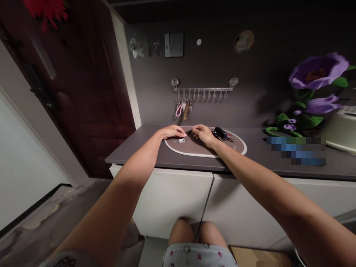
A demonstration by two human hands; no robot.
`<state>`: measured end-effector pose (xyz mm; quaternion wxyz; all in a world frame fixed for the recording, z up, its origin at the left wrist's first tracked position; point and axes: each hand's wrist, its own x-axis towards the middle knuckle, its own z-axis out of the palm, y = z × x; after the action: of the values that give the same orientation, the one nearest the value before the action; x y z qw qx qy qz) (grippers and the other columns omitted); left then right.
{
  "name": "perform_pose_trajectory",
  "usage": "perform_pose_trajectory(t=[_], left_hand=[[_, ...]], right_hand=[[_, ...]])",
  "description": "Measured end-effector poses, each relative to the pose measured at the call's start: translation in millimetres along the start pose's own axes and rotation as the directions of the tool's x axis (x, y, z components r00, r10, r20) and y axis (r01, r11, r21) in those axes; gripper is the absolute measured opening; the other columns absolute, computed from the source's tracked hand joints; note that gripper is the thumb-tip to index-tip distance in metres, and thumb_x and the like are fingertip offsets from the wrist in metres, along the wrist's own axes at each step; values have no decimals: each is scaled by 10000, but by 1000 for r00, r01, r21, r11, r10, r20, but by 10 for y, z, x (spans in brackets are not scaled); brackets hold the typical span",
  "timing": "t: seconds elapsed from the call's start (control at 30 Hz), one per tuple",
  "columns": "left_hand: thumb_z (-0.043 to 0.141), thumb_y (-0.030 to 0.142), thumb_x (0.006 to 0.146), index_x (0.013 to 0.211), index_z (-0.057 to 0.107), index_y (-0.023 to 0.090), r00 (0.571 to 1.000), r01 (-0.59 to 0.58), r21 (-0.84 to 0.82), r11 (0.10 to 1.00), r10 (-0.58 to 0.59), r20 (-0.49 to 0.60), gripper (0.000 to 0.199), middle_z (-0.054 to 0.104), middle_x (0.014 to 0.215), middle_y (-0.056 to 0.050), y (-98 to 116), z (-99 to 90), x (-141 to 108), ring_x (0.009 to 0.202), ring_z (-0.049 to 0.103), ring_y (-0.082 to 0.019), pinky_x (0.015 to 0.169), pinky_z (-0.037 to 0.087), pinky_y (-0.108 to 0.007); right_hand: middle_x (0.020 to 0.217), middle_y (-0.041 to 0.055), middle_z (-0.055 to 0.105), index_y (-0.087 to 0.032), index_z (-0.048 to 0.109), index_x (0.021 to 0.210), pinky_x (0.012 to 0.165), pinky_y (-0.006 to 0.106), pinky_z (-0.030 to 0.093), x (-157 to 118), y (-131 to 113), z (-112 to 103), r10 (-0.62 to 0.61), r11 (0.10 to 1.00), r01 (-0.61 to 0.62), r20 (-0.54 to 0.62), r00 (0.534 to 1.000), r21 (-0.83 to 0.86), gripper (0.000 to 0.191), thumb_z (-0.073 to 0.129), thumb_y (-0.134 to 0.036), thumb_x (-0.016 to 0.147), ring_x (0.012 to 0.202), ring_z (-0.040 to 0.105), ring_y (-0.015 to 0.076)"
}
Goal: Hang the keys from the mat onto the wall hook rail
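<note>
**Layout record**

An oval placemat (194, 149) is laid on a flat countertop (133, 152). A small metal key (180, 140) is placed on its left half, a bunch of keys (221, 134) on its right. A metal hook rail (203, 89) is mounted on the wall (150, 100) behind.

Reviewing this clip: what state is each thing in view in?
Left hand: open, resting over mat's rim.
Right hand: fingertips together above mat.
Cream-rimmed brown oval mat: flat on counter.
Small silver key: lying on mat.
Black key bunch: lying on mat.
Metal wall hook rail: keys hanging.
White cabinet doors: shut.
Dark red door: shut.
</note>
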<state>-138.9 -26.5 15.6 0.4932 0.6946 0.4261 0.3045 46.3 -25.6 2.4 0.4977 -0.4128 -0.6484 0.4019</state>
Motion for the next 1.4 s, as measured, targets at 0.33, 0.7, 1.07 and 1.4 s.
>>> perform_pose_trajectory(t=[0.33,0.7,1.07,1.4], left_hand=[[751,277,520,719,680,125,986,-107,204,973,78,147,260,642,677,-52,58,13,-56,591,534,-94,577,395,-224],[706,267,576,729,685,139,991,-111,224,968,90,104,201,660,726,-49,13,-3,5,635,550,-103,616,393,-225],[689,237,622,747,635,96,989,-136,24,990,137,-46,196,581,591,-11,5,43,29,492,457,-44,495,330,-196],[717,222,614,792,599,90,969,-203,-210,956,165,-185,252,599,684,-16,-19,63,80,597,542,-66,603,423,-230]], right_hand=[[575,-10,559,-132,579,671,520,192,372,75,120,-5,-47,996,50,42,998,-75,44,573,-114,711,475,461,63],[565,-8,572,-132,580,653,511,188,363,70,103,2,-13,999,16,65,998,-52,69,575,-83,702,476,460,62],[544,-12,562,-126,594,621,530,184,359,38,69,13,-26,999,31,130,991,-42,79,582,-105,696,493,448,62],[621,-11,596,-134,603,705,552,189,380,-79,-73,4,-56,998,52,202,978,27,75,621,-205,688,521,471,60]])
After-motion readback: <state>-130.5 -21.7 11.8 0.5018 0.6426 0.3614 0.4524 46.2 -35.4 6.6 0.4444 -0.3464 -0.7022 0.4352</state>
